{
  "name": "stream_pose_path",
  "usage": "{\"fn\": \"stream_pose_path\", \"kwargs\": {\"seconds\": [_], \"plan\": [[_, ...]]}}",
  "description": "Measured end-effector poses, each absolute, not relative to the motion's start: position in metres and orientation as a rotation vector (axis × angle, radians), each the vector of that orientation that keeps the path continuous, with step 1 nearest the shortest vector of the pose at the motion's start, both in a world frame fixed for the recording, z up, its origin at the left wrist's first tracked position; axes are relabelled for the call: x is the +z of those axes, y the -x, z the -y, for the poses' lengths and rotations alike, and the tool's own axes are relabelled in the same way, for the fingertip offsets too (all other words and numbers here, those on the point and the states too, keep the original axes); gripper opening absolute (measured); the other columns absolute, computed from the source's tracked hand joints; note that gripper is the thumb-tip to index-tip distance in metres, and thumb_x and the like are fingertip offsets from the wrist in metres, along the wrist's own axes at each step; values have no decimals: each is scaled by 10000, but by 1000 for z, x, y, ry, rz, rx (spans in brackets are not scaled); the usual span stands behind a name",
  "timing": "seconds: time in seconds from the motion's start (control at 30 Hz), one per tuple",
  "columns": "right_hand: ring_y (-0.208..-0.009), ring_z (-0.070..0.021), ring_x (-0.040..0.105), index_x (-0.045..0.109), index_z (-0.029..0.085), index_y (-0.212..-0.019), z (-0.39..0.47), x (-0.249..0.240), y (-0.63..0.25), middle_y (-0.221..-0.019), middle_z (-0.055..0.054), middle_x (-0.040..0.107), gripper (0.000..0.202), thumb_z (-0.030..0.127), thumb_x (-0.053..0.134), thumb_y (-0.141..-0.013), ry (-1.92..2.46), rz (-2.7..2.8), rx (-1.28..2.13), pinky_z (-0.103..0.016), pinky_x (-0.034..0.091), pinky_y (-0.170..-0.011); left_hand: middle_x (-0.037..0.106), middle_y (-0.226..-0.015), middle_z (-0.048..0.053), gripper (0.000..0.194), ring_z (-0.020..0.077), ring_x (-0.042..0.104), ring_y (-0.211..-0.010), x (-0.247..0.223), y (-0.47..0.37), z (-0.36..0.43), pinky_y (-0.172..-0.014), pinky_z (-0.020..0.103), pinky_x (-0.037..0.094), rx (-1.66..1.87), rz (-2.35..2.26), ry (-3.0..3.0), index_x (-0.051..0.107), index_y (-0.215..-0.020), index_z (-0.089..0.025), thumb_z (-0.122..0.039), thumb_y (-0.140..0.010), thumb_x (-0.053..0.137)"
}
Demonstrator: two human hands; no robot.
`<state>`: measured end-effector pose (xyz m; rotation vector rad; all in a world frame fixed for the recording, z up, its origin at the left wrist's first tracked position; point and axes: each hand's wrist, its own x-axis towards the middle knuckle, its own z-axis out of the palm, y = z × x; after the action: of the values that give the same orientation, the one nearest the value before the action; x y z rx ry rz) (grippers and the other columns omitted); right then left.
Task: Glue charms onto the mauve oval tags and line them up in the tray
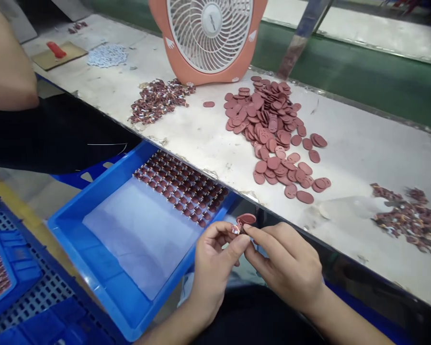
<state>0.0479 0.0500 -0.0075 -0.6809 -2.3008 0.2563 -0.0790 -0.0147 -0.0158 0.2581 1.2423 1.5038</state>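
Note:
My left hand [215, 261] and my right hand [287, 261] meet just off the bench edge, both pinching one small figure piece with a dark red oval disc [246, 219] sticking up from it. White and brown bits show at the left fingertips; the rest is hidden by the fingers. Beyond my hands lies a heap of red oval discs [269, 120], some with small holes. To the right is a loose pile of small brown-and-white parts [409, 215]. Left of my hands, a blue tray [104, 282] holds rows of small red-brown pieces [181, 184] on a white sheet.
An orange fan [190, 74] stands on the white bench [208, 139]. Another brown parts pile [158, 100] and a pale heap [107, 55] lie leftward. A person's arm [9, 67] is at the left, above further blue trays [17, 268]. A red object [56, 50] rests on cardboard.

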Motion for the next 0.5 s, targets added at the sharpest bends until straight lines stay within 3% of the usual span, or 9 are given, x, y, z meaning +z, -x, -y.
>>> {"fn": "stream_pose_path", "kwargs": {"seconds": [0.2,0.37,0.5], "plan": [[-633,-168,587,674,91,-1042,-53,-11,-13,-748,-53,676,178,90,674,-864,619,2356,325,-290,494,-589,622,-726,-24,245,82,546,-572,-27,109,12,-477,180,430,1535,-1470,-202,633,-825,-196,-382,-759,778],[-588,-137,581,671,99,-1030,-52,-8,-19,-731,-41,676,172,74,670,-860,505,2381,403,-263,482,-550,691,-944,46,341,194,695,-838,-72,198,19,-560,237,508,1460,-2131,-283,621,-971,-191,-483,-801,673],[-596,-138,621,678,82,-983,-54,-16,-36,-737,-65,679,130,42,643,-865,493,2411,452,-252,515,-563,689,-1053,85,265,225,672,-977,-107,297,19,-733,326,553,1298,-2523,-304,620,-1041,-152,-365,-884,623]]}}
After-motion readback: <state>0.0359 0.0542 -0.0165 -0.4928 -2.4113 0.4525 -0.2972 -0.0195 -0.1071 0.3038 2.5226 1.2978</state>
